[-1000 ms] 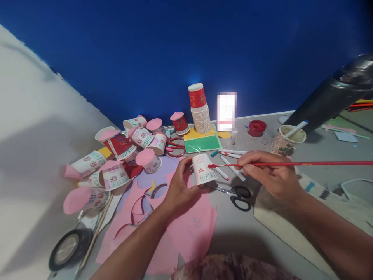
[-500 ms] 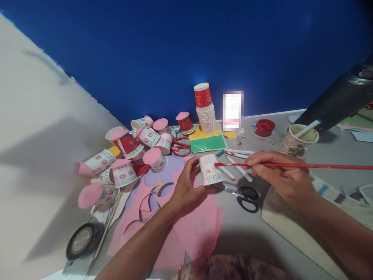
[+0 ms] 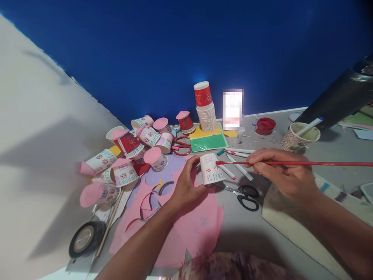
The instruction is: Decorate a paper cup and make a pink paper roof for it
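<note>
My left hand (image 3: 189, 184) is closed round the left side of a white paper cup (image 3: 210, 171), held upside down. The cup bears a pink window drawing, red dabs and green strokes near its rim. My right hand (image 3: 282, 175) pinches a long red paintbrush (image 3: 326, 163) held nearly level. Its red-coated tip is at the cup's right side; whether it touches cannot be made out. Beneath the hands lie black-handled scissors (image 3: 247, 197) and several markers (image 3: 240, 168) on the grey table.
Decorated cups with pink paper tops (image 3: 154, 157) crowd the left. Behind are stacked cups (image 3: 206, 116), red paint in a small container (image 3: 264, 126) and a patterned cup holding a marker (image 3: 297, 136). Pink paper (image 3: 201, 233) and black tape (image 3: 84, 238) lie nearer.
The brush tip has shifted slightly right and up relative to the cup, with my right hand moving slightly too. My left hand keeps its hold on the cup.
</note>
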Demonstrator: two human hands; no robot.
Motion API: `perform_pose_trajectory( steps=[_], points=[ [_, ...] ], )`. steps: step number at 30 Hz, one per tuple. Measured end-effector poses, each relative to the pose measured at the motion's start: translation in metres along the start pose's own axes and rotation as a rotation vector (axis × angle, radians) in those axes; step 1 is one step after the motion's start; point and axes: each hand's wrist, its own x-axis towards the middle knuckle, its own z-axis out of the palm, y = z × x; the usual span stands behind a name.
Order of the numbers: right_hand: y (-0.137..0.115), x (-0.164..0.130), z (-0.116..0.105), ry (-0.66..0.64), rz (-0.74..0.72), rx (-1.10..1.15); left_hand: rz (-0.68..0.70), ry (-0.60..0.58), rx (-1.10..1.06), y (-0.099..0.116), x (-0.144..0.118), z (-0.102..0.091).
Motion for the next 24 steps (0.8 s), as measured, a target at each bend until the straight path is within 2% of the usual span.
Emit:
perform_pose_trajectory(
  steps=[10,24],
  points=[
    [-0.0002,0.0001,-0.0012,-0.021,-0.01,0.001,0.026,0.004,-0.013,0.0066,0.0021,-0.0012],
    [0.0002,-0.0008,-0.0002,-0.026,-0.033,-0.021,0.033,0.021,0.01,0.0054,0.0023,-0.0013]
  ],
)
